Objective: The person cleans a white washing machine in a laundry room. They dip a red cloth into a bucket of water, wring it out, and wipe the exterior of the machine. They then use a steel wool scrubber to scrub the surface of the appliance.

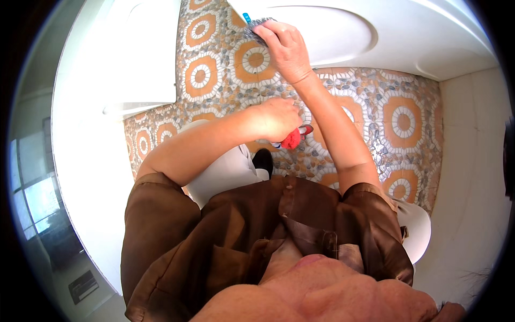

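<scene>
My right hand (285, 44) reaches forward at the top, its fingers closed on a grey wiry scouring pad (257, 31). A small blue piece (246, 17) sticks out beside the pad. The pad is near the edge of a white moulded panel (318, 34) with an oval relief. My left hand (279, 117) is bent across in front of my body, its fingers curled. From under it shows a red object (291, 140) with white and blue bits beside it. The fist covers most of this object, so its kind is unclear. A smaller red and grey part (307, 129) shows just to its right.
Patterned floor tiles (201, 76) run between the white panels. A bright white panel (120, 48) stands at left, beside a dark glossy surface (36, 193) with a window reflection. A pale wall (462, 133) borders the right side. My black shoe (263, 160) rests on the floor.
</scene>
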Motion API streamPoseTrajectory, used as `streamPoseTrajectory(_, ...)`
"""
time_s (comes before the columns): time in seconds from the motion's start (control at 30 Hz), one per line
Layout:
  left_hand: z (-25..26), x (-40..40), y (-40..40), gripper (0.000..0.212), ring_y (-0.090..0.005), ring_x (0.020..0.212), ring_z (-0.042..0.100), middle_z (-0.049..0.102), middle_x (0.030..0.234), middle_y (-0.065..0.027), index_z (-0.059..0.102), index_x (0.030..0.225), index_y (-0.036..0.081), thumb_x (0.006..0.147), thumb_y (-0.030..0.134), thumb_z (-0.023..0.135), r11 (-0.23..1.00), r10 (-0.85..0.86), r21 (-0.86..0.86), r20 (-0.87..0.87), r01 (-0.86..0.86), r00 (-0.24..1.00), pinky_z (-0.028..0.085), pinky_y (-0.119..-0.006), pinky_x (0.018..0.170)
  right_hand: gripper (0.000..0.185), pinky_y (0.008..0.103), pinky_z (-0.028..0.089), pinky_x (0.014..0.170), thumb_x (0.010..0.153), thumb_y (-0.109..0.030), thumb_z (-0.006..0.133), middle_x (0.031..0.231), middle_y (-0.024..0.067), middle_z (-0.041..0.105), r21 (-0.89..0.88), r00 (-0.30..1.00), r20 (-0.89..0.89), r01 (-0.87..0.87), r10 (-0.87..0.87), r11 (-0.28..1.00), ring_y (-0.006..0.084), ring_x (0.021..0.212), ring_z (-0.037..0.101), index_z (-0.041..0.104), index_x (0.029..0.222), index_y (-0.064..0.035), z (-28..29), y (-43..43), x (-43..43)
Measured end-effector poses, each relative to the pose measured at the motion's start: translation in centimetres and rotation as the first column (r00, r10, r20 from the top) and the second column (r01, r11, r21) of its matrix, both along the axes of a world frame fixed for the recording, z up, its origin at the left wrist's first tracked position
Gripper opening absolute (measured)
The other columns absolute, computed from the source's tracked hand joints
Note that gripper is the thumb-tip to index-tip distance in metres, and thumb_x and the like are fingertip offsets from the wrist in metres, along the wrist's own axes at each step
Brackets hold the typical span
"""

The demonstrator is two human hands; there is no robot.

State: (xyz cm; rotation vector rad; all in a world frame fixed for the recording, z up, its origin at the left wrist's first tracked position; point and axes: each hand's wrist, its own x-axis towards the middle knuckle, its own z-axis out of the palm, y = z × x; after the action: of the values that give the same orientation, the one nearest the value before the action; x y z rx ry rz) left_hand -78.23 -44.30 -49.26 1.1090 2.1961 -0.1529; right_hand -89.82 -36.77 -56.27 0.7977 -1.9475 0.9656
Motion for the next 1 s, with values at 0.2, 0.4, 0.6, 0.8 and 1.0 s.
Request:
streamPoseTrajectory(0.2,0.1,0.2,-0.3,0.024,-0.0306,0.109,0.059,0.067,0.103,-0.0107,0.07,0.097,0.007,0.073,0.008,0.072,0.999,0.0,-0.046,-0.006,-0.001,1.0,0.052,-0.041,0.09,0.04,0.037,0.049,0.093,0.078,0.0,0.063,0.116,0.0024,0.06,0.197,0.996,0.077,0.028,-0.044,0.98,0.0256,0.111,0.057,0.064,0.116,-0.0146,-5.9,7.5,0.7)
streamPoseTrajectory(0.4,0.8,0.0,0.2,0.022,-0.0299,0.108,0.058,0.066,0.101,-0.0094,0.07,0.095,0.008,0.073,0.006,0.072,1.0,0.005,0.024,-0.026,-0.005,1.0,0.051,-0.041,0.089,0.05,0.0395,0.05,0.091,0.07,0.012,0.066,0.114,0.0109,0.061,-0.129,0.987,0.007,0.159,-0.16,0.979,0.0315,0.106,0.058,0.066,0.116,-0.0089,-1.2,5.0,0.0)
streamPoseTrajectory(0.6,0.8,0.0,-0.3,0.02,-0.0303,0.105,0.058,0.065,0.099,-0.0091,0.069,0.095,0.008,0.075,0.004,0.068,0.996,0.051,0.072,-0.026,-0.049,0.998,0.05,-0.041,0.088,0.048,0.0369,0.049,0.098,0.082,-0.001,0.066,0.123,0.0062,0.059,0.134,0.988,-0.083,0.141,-0.131,0.981,0.0256,0.115,0.057,0.064,0.127,-0.0191,-0.4,8.8,-3.1)
streamPoseTrajectory(0.8,1.5,0.3,-1.2,0.021,-0.0303,0.105,0.057,0.065,0.099,-0.0097,0.069,0.098,0.008,0.078,0.004,0.066,0.999,0.026,0.035,-0.037,-0.024,0.999,0.049,-0.04,0.09,0.053,0.0496,0.039,0.101,0.083,0.003,0.067,0.124,0.0244,0.045,-0.148,0.814,0.241,0.569,-0.529,0.809,0.0396,0.117,0.045,0.043,0.129,0.0018,-6.2,12.5,-1.3)
streamPoseTrajectory(1.0,0.8,-0.2,0.5,0.023,-0.0306,0.106,0.056,0.065,0.1,-0.0108,0.069,0.101,0.008,0.078,0.004,0.066,0.998,-0.007,0.062,-0.033,0.009,0.999,0.048,-0.04,0.091,0.051,0.0424,0.048,0.098,0.082,0.004,0.065,0.129,0.0148,0.054,-0.002,0.995,0.014,0.1,-0.1,0.995,0.0347,0.117,0.053,0.057,0.131,-0.0091,-2.8,4.5,-0.1)
